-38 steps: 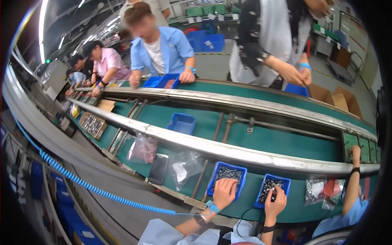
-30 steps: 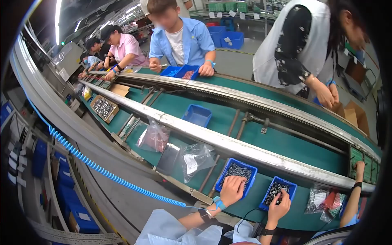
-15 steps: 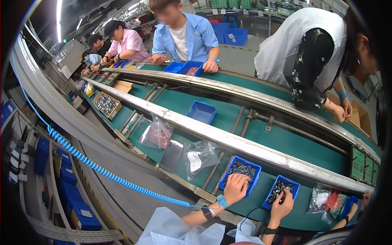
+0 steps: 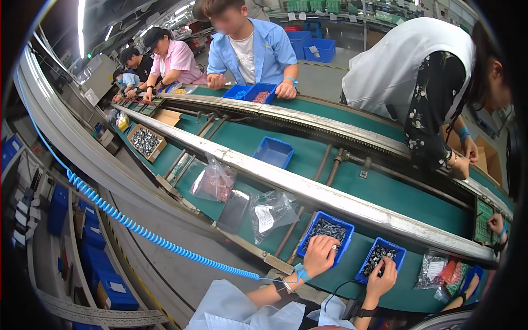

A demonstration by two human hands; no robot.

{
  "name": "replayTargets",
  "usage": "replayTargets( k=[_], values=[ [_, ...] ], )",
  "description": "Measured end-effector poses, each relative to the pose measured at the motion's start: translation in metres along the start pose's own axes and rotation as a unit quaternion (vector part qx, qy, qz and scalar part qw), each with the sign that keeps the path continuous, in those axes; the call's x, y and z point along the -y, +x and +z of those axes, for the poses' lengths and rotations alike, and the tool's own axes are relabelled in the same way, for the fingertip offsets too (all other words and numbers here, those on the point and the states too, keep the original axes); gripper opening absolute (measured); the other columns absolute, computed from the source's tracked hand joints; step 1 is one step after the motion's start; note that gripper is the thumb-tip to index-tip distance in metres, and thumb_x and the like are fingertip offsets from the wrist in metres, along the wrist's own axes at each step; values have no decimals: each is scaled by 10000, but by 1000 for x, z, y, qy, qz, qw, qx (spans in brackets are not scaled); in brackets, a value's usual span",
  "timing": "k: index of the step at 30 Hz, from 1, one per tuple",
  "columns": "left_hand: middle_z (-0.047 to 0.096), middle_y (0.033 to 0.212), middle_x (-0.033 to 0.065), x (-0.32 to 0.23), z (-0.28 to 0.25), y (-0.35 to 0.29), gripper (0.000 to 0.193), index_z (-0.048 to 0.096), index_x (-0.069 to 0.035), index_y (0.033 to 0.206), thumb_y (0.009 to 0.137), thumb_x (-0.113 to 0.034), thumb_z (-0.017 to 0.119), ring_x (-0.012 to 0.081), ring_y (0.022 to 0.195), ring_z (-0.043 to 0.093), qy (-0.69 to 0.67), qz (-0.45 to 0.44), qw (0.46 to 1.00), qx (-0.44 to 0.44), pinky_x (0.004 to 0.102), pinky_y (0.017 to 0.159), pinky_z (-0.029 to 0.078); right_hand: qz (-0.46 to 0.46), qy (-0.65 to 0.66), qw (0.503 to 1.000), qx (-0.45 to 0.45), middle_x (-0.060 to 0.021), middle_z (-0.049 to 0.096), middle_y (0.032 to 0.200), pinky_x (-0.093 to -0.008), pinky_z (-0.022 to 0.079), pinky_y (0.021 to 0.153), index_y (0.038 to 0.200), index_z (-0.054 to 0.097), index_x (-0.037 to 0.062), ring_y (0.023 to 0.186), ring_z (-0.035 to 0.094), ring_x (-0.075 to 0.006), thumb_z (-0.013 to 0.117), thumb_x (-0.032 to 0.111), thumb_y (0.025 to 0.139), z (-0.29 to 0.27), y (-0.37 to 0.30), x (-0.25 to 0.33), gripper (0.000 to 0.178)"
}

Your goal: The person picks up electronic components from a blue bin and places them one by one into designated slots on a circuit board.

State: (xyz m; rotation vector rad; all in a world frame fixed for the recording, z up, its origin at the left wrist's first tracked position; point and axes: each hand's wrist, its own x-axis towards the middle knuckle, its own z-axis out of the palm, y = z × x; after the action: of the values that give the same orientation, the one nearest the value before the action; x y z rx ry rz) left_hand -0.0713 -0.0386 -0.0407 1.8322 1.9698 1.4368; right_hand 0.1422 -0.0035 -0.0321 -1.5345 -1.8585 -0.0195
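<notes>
My left hand (image 4: 321,256) rests at the near rim of a blue bin (image 4: 345,247) filled with small dark grey parts (image 4: 331,228). Its fingers are curled and the thumb meets the fingertips; whatever may be between them is too small to name. To the right, my right hand (image 4: 382,278) dips into a second blue bin (image 4: 401,258) of small black and silver components (image 4: 380,254). Thumb and fingers there are drawn together over the components, and what they pinch cannot be made out. A blue wristband with a coiled cord (image 4: 165,240) is on my left wrist.
Metal rails (image 4: 308,180) cross the green bench. Plastic bags (image 4: 270,215) lie left of the bins, more bags (image 4: 432,270) to the right. Beyond the near rail sits a blue tray (image 4: 274,153). At the right, another person's hand (image 4: 497,224) is by green circuit boards (image 4: 483,220). Co-workers work opposite.
Both my hands stay at their bins with barely any movement. At the right edge, another person's hand has come up to the green boards. The view has shifted slightly.
</notes>
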Motion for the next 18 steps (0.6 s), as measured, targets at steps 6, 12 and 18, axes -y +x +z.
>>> replayTargets(
  k=[6, 12, 18],
  values=[
    [636, 924, 42, 0, 1, 1, 136, 618, -89, 918, 796, -34, 593, 244, 912, 584, 2, 2, 1000, 1, 387, 863, 412, -14, 10, 1000, -7, -98, 659, 950, -375, 457, 717, 930, 631, 39, 818, 613, -298, 606, 18, 845, 2, 0, -4, 91],
    [632, 927, 40, 1, 3, 1, 136, 622, -90, 916, 798, -31, 593, 242, 920, 582, 3, 2, 1000, 2, 384, 870, 412, -4, -1, 1000, -4, -89, 662, 1005, -374, 472, 744, 907, 638, 49, 870, 625, -305, 614, 4, 826, 2, 0, -5, 96],
    [630, 931, 37, 2, 0, 1, 143, 629, -92, 919, 793, -31, 597, 240, 929, 581, 1, 3, 1000, 5, 382, 875, 411, 11, -1, 1000, -4, -84, 663, 1034, -373, 481, 755, 891, 640, 49, 884, 628, -306, 617, -9, 811, 4, -1, -2, 101]
  ],
)
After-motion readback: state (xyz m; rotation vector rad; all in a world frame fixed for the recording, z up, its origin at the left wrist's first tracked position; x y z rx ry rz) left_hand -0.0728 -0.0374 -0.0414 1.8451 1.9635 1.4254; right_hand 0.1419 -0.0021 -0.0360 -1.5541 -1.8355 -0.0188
